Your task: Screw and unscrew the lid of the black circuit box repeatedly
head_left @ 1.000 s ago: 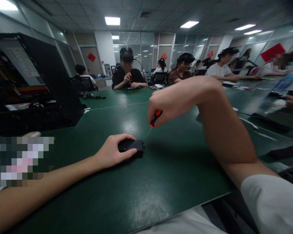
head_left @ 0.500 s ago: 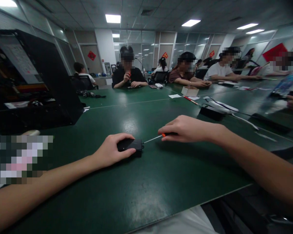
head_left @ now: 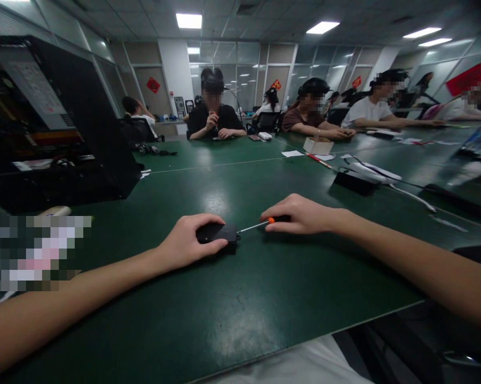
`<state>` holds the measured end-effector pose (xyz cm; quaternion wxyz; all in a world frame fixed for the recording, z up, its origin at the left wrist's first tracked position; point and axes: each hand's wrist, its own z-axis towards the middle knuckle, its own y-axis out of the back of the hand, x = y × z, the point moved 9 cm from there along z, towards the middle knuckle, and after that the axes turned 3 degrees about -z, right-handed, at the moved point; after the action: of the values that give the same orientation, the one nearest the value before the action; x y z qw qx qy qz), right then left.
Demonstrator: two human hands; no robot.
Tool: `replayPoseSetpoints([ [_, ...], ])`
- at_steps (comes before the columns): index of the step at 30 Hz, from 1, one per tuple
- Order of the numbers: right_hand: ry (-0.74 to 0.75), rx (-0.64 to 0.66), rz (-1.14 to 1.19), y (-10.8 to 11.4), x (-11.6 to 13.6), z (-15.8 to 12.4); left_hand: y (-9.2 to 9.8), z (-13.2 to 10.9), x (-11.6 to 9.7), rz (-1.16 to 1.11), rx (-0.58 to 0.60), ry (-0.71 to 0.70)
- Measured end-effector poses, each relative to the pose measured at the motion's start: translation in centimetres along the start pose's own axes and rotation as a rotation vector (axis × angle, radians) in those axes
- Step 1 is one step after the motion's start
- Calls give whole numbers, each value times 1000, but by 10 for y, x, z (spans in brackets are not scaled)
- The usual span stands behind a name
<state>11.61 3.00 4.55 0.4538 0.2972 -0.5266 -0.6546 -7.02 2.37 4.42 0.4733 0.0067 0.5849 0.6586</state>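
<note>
A small black box (head_left: 219, 234) lies on the green table (head_left: 240, 298) in front of me. My left hand (head_left: 186, 240) is wrapped over its left side, thumb along the near edge, holding it down. My right hand (head_left: 300, 214) rests low on the table to the right of the box, fingers closed round a screwdriver (head_left: 264, 223) with an orange and black handle. The thin metal shaft lies almost flat and its tip meets the right end of the box.
A large open black computer case (head_left: 60, 122) stands at the left. A black block (head_left: 354, 182) with a white power strip (head_left: 374, 172) and cables lies to the right, a small cardboard box (head_left: 317, 145) behind. Several people sit along the far side.
My right hand came down from above the box, elbow raised, to lie flat on the table. The screwdriver swung from steep to nearly level. My left hand stayed on the box.
</note>
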Motion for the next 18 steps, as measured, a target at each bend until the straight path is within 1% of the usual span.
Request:
replayPoseSetpoints([
  [2,40,-66,-122,3,4,-1,0,0,0,-1,1,1],
  [6,146,-222,-603,21,27,-8,-1,0,2,-3,-3,-5],
  [7,160,-236,-687,24,33,-9,-1,0,3,-2,-4,-6],
  [9,152,-237,-749,31,40,-10,-1,0,4,1,-6,-10],
  [10,131,-227,-729,32,41,-9,-1,0,4,2,-6,-13],
  [12,97,-179,-571,29,39,-6,-2,0,3,2,3,-21],
  [15,82,-67,-216,10,35,2,-3,0,2,-2,25,-31],
  [16,75,-32,-132,3,34,4,-3,0,1,-3,27,-33],
  [18,58,13,-58,-7,30,8,-3,1,1,-3,26,-33],
])
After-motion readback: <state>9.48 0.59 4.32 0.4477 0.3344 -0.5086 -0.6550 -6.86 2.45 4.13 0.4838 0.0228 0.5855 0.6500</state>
